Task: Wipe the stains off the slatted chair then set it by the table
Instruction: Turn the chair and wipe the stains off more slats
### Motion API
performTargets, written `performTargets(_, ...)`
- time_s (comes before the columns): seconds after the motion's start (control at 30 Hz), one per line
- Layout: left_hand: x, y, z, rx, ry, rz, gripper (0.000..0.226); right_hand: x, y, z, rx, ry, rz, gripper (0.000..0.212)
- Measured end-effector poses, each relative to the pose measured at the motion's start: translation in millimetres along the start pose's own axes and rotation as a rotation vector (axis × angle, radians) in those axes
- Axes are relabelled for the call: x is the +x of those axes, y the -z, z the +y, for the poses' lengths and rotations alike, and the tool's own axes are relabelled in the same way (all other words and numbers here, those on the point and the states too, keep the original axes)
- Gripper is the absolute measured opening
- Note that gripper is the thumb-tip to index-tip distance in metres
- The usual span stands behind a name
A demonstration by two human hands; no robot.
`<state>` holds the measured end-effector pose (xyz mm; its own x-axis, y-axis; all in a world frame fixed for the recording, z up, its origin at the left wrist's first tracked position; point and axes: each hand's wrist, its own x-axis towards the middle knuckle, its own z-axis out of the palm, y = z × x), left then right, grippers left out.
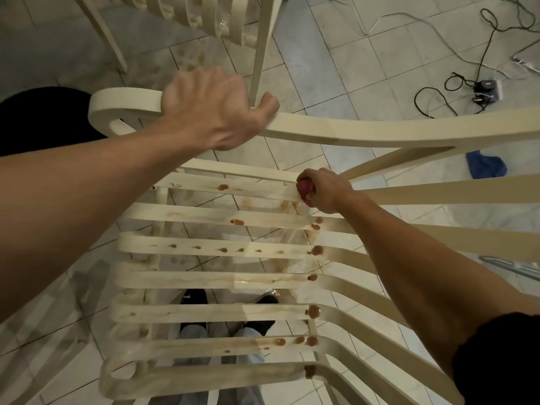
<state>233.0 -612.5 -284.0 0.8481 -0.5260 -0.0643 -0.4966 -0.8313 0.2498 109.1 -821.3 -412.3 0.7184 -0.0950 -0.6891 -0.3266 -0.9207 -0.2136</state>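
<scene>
Head view looks steeply down through a cream slatted chair (pixel 190 279) that fills most of the frame and stands on a pale tiled floor (pixel 336 54). Its seat is a row of long, curved slats running side to side, with open gaps between them. Brown stains (pixel 314 311) dot the slats: thick, glossy blobs cluster along the right side where the slats bend, smaller drops sit in a line along one middle slat, and pale brownish smears run along several others. Parts of the slats shine wet.

The left hand (pixel 216 106) is clenched over the chair's curved armrest, fingers wrapped across the top of it and thumb along the near edge. The right hand (pixel 327 190) grasps a small dark red cloth (pixel 305 190) (bunched, so its full shape cannot be told) and presses it against the right end of one of the far slats, beside a blurred, smeared patch.

Through the gaps show the person's black shoes (pixel 194 296) and light trouser legs, right under the seat. Another cream chair (pixel 263 39) of the same make stands just beyond, at the top of the frame. A blue rag (pixel 485 166) lies on the tiles to the right, black and white cables (pixel 467 83) trail across the floor farther off, and a dark round shape (pixel 43 118) sits at the left edge.
</scene>
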Motion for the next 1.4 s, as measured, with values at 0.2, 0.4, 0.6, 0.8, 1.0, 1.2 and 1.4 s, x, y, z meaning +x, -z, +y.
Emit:
performTargets(0.2,1,0,0,0.014,-0.002,0.003,0.061,2,-9,-26,0.075,0.050,0.048,0.038)
performTargets(0.4,1,-1,0,0.020,0.000,-0.009,0.063,4,-31,-53,0.173,0.048,0.158,0.043)
performTargets(0.6,1,-1,2,0.037,0.013,-0.025,0.064,4,-42,-69,0.294,0.075,0.211,0.043)
performTargets(0.8,2,-1,2,0.051,0.027,-0.032,0.065,0,-28,-34,0.180,0.087,0.140,0.041)
performTargets(1.0,2,-2,0,0.037,0.036,-0.023,0.063,3,-4,2,0.042,-0.030,-0.073,0.037)
performTargets(1.2,2,-2,1,0.036,0.047,-0.026,0.064,6,3,10,-0.033,-0.102,-0.137,0.035)
performTargets(1.4,3,-2,0,0.040,0.031,-0.007,0.062,7,-9,0,0.109,-0.025,-0.081,0.036)
